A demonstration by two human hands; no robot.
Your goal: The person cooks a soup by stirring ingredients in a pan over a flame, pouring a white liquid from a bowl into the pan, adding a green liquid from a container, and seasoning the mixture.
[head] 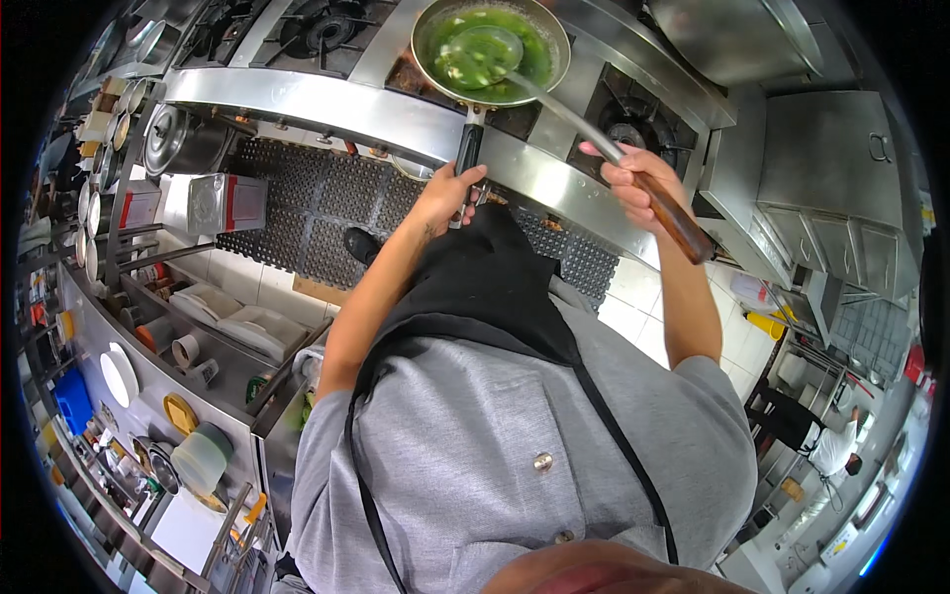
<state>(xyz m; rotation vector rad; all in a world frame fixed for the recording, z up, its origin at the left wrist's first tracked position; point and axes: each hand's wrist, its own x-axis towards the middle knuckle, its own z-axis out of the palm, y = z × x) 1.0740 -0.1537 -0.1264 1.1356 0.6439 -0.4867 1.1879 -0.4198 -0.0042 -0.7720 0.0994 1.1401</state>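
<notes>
My left hand (451,194) grips the black handle of a frying pan (562,46), which is over a burner of the steel gas range. Green liquid with pale pieces fills much of the pan. My right hand (643,182) is closed around the wooden handle of a long metal ladle (557,108). The ladle's round bowl lies in the green liquid near the pan's middle. Whether the pan rests fully on the grate cannot be told.
Bare gas burners (326,31) flank the pan. A large steel pot (731,37) stands at the upper right. Behind me on the left is a steel counter (245,416) with containers. Black rubber matting (297,193) covers the floor by the range. Another person (824,445) stands far right.
</notes>
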